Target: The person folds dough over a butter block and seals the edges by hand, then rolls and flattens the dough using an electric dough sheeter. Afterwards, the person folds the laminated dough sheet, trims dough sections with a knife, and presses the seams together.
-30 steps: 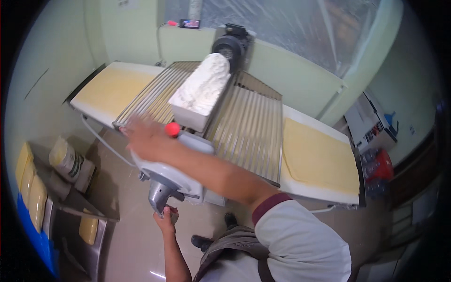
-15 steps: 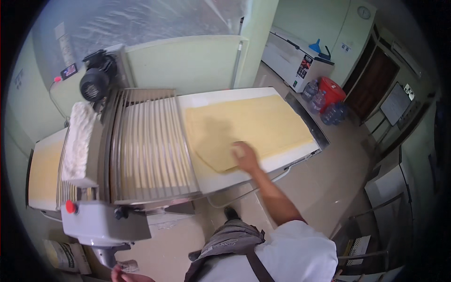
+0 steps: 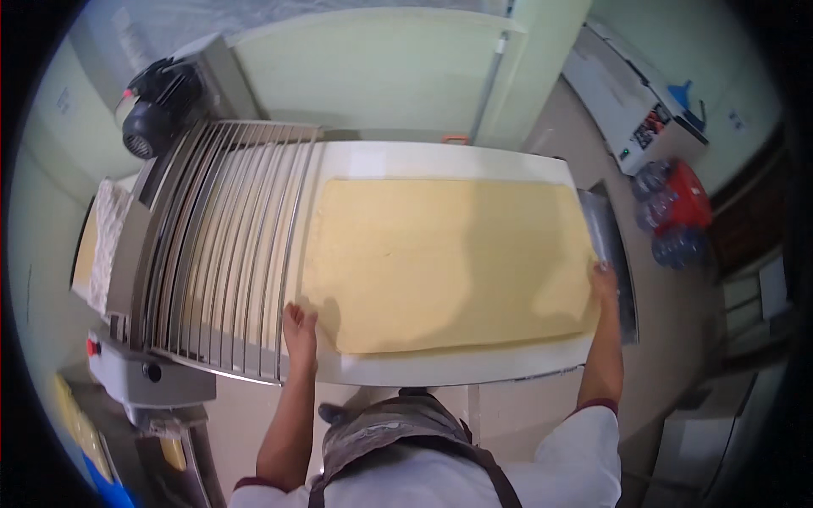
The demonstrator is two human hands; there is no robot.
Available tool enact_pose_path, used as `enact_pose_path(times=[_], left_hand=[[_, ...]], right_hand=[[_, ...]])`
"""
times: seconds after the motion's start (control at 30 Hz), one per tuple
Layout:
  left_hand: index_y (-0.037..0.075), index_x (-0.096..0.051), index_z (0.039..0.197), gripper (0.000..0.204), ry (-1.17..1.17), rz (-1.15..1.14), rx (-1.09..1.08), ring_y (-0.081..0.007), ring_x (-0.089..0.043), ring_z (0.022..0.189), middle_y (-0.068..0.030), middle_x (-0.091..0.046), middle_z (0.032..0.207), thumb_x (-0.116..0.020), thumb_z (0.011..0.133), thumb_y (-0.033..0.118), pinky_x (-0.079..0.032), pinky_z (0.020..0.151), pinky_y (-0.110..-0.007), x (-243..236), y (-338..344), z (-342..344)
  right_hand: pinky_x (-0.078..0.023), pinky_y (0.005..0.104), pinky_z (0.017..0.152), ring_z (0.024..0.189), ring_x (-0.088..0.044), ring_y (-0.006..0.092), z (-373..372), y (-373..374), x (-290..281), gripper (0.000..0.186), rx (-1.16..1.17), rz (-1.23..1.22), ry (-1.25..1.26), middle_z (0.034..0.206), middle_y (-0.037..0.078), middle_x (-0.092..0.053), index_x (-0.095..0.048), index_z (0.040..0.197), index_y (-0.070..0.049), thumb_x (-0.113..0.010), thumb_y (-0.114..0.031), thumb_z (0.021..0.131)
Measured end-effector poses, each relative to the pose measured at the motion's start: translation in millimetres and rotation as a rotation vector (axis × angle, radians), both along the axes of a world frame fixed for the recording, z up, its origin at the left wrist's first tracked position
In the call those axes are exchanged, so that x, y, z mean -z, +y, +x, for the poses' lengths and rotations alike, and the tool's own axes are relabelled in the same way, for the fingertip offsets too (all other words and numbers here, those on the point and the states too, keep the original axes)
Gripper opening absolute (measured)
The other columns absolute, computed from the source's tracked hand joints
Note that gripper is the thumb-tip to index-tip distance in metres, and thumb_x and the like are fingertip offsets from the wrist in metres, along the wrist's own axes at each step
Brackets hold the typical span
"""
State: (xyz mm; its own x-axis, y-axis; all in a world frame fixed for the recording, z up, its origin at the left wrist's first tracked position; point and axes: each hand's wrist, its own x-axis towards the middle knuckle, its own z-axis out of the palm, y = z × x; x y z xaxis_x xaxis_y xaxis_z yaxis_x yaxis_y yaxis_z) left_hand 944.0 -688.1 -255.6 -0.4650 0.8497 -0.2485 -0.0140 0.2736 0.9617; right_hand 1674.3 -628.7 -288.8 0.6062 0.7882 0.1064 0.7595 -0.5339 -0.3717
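Observation:
A wide yellow dough sheet lies flat on the white belt of a dough sheeter, with shadows across it. My right hand is at the sheet's right edge, its fingers closed on the border there. My left hand is held near the sheet's lower left corner, beside the metal bar guard. Its fingers and thumb stand a little apart, and nothing shows between them.
Left of the guard are the sheeter's black motor, a flour-covered tray and a grey control box with a red button. A white chest freezer, water bottles and a red tub stand at far right.
My view has shifted toward the dough. My left hand has come up from the control box to the guard's edge. My right hand has moved from the near edge to the sheet's right end.

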Motion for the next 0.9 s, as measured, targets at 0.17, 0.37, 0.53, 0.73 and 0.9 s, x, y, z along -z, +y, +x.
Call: enact_pose_path(times=[0.17,0.37,0.53,0.73,0.9], left_hand=[[-0.01,-0.042,0.133,0.059,-0.119,-0.243,-0.06,-0.025,-0.058,0.109,-0.0206,-0.057,0.122,-0.067,0.085,0.015,-0.047,0.09,-0.035,-7,71,-10],[-0.006,-0.059,0.104,0.034,0.01,-0.205,0.02,-0.0169,-0.063,0.07,-0.0099,-0.065,0.09,-0.073,0.081,0.015,-0.052,0.066,-0.03,-29,82,8],[-0.005,-0.055,0.124,0.044,-0.086,-0.189,-0.002,-0.0196,-0.067,0.088,-0.0137,-0.067,0.102,-0.069,0.083,0.004,-0.056,0.076,-0.032,-27,93,19],[0.002,-0.048,0.14,0.057,-0.143,-0.08,0.133,-0.0203,-0.067,0.093,-0.0134,-0.067,0.113,-0.062,0.085,-0.007,-0.056,0.079,-0.033,-26,111,9],[0.002,-0.048,0.14,0.056,-0.122,-0.108,0.127,-0.0193,-0.067,0.093,-0.0127,-0.067,0.113,-0.062,0.086,-0.006,-0.056,0.079,-0.032,-30,121,5]], right_hand=[[-0.053,0.0376,0.075,0.083,-0.069,0.0262,19,18,-20,0.046,0.043,-0.08,0.366,0.1,0.014,-0.07,-0.066,0.105,0.007,-0.062,-0.037,0.092],[-0.055,0.036,0.069,0.076,-0.068,0.0192,4,21,-38,0.035,0.081,0.046,1.093,0.094,0.009,-0.068,-0.06,0.111,0.002,-0.067,-0.025,0.09],[-0.056,0.0378,0.08,0.095,-0.065,0.0222,-6,16,-34,0.052,-0.047,0.039,1.056,0.115,0.012,-0.062,-0.047,0.131,0.0,-0.07,-0.018,0.089],[-0.051,0.039,0.09,0.112,-0.058,0.0237,-25,-8,-38,0.063,-0.013,-0.016,1.018,0.13,0.011,-0.055,-0.04,0.142,-0.005,-0.071,-0.016,0.088],[-0.046,0.0369,0.097,0.116,-0.055,0.0239,-37,-27,-34,0.062,-0.044,-0.003,0.983,0.131,0.011,-0.055,-0.041,0.142,-0.006,-0.071,-0.015,0.089]])
